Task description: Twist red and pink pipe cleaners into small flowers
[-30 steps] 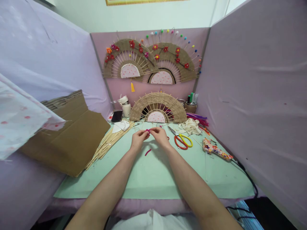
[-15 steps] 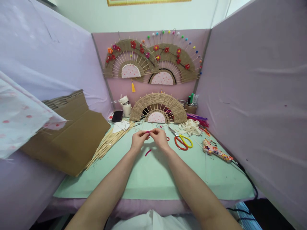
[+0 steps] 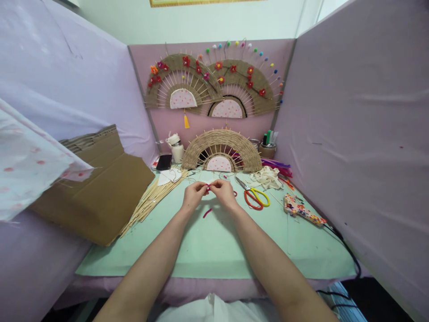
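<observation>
Between my fingertips, over the middle of the mint tabletop (image 3: 214,250), is a small magenta pipe cleaner piece (image 3: 208,188). My left hand (image 3: 194,196) pinches it from one side and my right hand (image 3: 223,193) from the other. Both hands are closed, and the fingers hide most of its shape. Just below them a short magenta pipe cleaner (image 3: 207,213) lies loose. To the right of my right hand are scissors (image 3: 256,198) with red and yellow handles. Behind the hands stands a twine-woven fan (image 3: 221,138) with a dotted pink centre.
Bamboo sticks (image 3: 150,199) and a cardboard sheet (image 3: 97,192) lie at left. A patterned glue gun (image 3: 303,210) with a black cord sits at right, near pale fabric scraps (image 3: 267,178). At the back are a white bottle (image 3: 176,150), a phone (image 3: 164,162) and a marker pot (image 3: 268,150).
My fingers have shifted very slightly around the magenta piece, still pinching it. Nothing on the table has visibly moved.
</observation>
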Demonstrator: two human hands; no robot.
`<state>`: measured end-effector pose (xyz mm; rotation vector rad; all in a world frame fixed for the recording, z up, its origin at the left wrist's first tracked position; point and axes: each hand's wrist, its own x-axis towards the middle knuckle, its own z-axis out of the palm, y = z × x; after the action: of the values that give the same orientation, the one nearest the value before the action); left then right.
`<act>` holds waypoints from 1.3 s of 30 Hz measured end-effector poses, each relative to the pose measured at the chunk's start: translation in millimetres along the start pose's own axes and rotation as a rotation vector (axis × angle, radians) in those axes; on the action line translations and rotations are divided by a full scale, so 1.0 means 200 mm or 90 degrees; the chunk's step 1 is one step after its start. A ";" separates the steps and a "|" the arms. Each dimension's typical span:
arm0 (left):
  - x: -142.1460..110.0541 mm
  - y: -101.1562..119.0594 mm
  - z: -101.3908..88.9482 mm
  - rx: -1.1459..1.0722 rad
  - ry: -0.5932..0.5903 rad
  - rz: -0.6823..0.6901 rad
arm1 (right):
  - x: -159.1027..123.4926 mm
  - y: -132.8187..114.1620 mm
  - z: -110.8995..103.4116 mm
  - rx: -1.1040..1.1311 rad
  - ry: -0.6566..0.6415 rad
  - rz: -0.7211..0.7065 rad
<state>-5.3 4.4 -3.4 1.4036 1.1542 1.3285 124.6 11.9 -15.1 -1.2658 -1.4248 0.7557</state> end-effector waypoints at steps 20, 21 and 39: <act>0.00 0.01 0.01 -0.102 0.014 -0.135 | 0.00 -0.02 -0.04 0.073 0.002 0.064; 0.01 0.01 0.00 -0.110 0.021 -0.138 | 0.00 -0.03 -0.04 0.099 -0.002 0.075; 0.00 -0.02 0.01 -0.020 0.016 -0.072 | 0.01 0.02 0.00 -0.003 -0.007 0.025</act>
<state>-3.1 6.0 -6.4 1.2828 1.2059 1.2825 126.2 14.1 -17.9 -1.2989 -1.4152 0.7872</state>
